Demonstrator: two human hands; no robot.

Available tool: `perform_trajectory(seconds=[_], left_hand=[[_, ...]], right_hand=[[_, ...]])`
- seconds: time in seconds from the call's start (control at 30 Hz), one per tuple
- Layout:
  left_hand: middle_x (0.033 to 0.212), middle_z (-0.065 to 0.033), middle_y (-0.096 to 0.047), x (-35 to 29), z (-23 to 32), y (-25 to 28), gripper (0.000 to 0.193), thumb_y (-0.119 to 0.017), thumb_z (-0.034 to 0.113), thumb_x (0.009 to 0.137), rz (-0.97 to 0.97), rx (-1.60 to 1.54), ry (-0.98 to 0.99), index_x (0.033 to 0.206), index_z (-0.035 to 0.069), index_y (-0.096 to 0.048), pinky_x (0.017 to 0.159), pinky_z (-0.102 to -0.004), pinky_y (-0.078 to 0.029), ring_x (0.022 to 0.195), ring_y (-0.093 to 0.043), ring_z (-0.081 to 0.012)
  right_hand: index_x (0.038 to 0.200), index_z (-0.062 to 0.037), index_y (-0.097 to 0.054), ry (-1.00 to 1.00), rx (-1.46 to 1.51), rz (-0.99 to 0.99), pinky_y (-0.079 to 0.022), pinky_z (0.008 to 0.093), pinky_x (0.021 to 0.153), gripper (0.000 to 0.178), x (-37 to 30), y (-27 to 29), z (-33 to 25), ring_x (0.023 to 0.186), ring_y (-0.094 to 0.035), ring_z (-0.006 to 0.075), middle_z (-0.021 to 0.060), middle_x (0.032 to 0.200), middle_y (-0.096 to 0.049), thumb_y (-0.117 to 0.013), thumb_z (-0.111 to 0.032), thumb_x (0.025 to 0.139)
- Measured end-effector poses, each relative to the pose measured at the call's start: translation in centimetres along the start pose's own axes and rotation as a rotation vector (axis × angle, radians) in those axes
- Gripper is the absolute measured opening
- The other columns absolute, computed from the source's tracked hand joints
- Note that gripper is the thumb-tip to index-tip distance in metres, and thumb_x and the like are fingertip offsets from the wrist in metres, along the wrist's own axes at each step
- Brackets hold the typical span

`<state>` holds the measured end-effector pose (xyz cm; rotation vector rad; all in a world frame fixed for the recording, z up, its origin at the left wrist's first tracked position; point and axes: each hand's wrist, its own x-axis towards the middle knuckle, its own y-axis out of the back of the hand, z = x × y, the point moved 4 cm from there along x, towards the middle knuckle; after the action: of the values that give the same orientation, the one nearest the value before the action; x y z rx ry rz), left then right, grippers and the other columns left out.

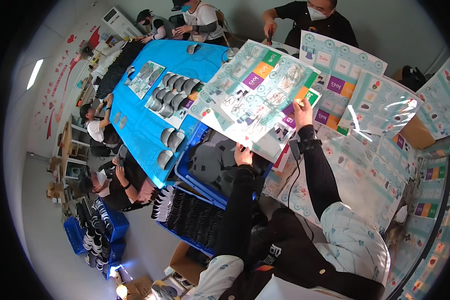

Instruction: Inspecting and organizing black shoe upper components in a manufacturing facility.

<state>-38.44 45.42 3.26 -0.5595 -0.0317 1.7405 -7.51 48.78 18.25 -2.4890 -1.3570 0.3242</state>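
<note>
Between my hands is a large printed sheet [235, 102] with pictures and orange, green and purple blocks, its middle covered in dark scribble-like marks. My left hand [243, 156] grips its near edge, and my right hand [303, 114] pinches its right edge. Another sheet seems to lie under it; how many are stacked I cannot tell. It is tilted above a blue crate [195, 186] of dark grey curved pieces [205, 161]. On the blue-covered table [135, 107], rows of grey curved pieces [171, 95] rest on a similar sheet.
More printed sheets [345, 165] cover the surface to my right. Below the first crate stands another crate [185, 220] packed with black curved pieces. Across the table a co-worker [315, 20] holds a red-and-black tool. Other people sit along the table's left side and far end.
</note>
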Motion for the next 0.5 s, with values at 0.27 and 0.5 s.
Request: perform_trajectory(seconds=[0.27,0.5], left_hand=[[0.134,-0.0155,-0.061,-3.3,6.7,4.8,0.047,-0.041,0.031,0.106,-0.42,-0.33,0.08,0.14,0.0,-0.049,0.1,-0.0484,-0.049,0.117,-0.061,-0.0342],[0.148,-0.015,-0.051,-23.4,17.5,19.0,0.071,-0.029,0.055,0.107,-0.009,-0.383,0.035,0.149,-0.001,-0.04,0.114,-0.0475,-0.036,0.135,-0.049,-0.033]], right_hand=[[0.138,-0.0057,-0.049,-0.195,0.183,-0.23,-0.061,0.0295,0.066,0.04,-14.0,-1.0,-6.4,0.088,-0.067,0.0128,0.0053,0.113,-0.065,-0.059,-0.005,0.099],[0.133,-0.0049,-0.051,-0.536,0.065,-0.358,-0.061,0.0296,0.066,0.033,-28.9,-3.8,6.7,0.089,-0.066,0.0121,0.0043,0.11,-0.065,-0.057,-0.011,0.102]])
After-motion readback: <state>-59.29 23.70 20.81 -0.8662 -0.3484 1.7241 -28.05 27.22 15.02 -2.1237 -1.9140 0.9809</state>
